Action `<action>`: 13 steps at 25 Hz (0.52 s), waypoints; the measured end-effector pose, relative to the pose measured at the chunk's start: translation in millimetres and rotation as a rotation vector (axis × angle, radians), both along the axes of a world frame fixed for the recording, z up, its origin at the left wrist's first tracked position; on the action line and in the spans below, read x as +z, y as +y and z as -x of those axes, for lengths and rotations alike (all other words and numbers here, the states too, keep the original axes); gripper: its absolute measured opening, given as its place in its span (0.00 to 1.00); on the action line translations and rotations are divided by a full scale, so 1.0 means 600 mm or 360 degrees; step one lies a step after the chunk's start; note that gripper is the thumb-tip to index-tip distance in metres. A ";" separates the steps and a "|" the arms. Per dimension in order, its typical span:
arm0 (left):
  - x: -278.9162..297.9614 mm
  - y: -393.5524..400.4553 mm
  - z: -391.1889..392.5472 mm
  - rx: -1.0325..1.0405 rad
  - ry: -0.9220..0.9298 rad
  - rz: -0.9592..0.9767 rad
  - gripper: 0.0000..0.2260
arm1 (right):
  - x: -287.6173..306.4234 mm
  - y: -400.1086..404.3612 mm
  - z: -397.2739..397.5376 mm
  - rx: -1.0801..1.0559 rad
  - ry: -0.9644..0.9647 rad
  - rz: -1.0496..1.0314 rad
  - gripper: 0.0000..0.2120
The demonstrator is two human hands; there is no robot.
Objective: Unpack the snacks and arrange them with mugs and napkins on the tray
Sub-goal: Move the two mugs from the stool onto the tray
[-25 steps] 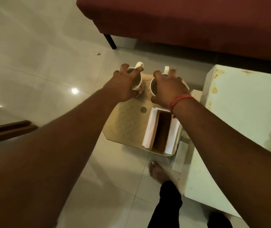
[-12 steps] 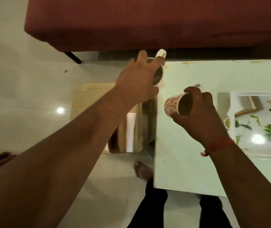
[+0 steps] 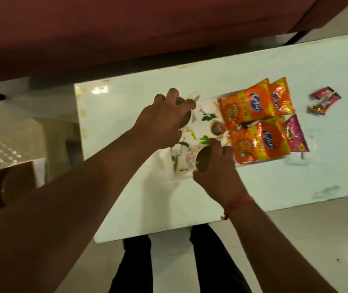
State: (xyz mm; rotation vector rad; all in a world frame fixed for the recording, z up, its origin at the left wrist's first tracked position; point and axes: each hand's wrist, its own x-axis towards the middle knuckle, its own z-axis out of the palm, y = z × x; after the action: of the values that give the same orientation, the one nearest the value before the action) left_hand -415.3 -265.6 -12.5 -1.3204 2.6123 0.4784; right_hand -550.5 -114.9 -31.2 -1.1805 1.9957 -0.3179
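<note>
Left hand [image 3: 162,121] grip clamped on white mug [image 3: 186,111], frame centre, over tray [image 3: 211,98]. Right hand [image 3: 215,166] grip clamped on patterned mug [image 3: 192,158], tilted, tray's lower-left end. Orange packets [image 3: 253,123] on tray, right.

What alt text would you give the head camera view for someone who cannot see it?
Seen from above, a person's left hand and right hand each hold a mug over a floral tray on a white table. Orange snack packets and a pink one cover the tray's right half; small red wrappers lie beyond it.
</note>
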 end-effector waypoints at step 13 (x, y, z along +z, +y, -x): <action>-0.078 -0.045 0.183 -0.0410 -0.0303 0.0008 0.35 | -0.051 0.006 0.084 -0.0010 -0.0088 0.0027 0.44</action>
State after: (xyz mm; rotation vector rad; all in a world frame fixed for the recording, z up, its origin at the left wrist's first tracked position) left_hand -525.3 -292.5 -59.5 -0.9582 2.5730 0.2906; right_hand -601.0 -111.0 -61.9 -1.1645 1.9529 -0.3675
